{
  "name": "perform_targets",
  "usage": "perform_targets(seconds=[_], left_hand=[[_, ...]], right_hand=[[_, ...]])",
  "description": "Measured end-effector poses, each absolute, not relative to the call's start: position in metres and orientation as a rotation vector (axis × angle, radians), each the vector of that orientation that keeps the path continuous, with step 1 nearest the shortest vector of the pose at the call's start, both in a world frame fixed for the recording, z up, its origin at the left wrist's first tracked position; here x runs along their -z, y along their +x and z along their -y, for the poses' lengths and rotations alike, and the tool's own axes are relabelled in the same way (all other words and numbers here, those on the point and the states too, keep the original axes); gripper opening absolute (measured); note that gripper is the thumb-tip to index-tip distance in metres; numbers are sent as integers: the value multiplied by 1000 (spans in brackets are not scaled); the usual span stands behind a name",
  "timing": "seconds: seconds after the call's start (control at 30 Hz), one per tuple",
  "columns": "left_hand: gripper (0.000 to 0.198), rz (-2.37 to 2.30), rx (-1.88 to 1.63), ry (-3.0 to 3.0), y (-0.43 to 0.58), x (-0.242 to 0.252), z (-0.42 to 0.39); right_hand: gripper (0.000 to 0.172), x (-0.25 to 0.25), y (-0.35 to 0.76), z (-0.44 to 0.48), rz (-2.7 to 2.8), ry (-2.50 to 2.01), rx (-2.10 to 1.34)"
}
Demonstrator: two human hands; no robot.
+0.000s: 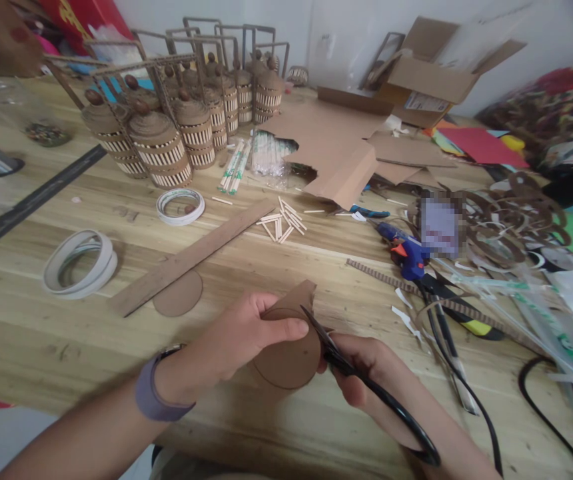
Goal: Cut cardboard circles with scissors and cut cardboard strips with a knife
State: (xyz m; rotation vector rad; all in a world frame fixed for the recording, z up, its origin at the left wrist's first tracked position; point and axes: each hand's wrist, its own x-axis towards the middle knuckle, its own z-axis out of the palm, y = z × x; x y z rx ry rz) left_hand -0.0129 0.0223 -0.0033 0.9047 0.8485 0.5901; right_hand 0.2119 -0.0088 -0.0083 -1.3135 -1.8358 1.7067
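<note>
Table: pale wood, with a white wall behind.
Clear jar: far left, small dark bits gathered at its bottom.
Open cardboard box: back right, flaps raised, its inside hidden from view.
Clear plastic packet: pale sticks inside, just in front of the handled lantern models.
Cardboard piece: near the table's front, a curve drawn on it, pinched between the left hand's thumb and fingers.
Scissors: gripped by the right hand, blade lying against the cardboard beside the left thumb.
</note>
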Motion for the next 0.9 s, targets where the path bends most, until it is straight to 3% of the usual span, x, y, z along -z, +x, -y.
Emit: perform_targets(seconds=[0.9], left_hand=[[22,-860,-586,961,-16,7,-24]], right_hand=[[77,8,211,7,1798,-1392,-1747]])
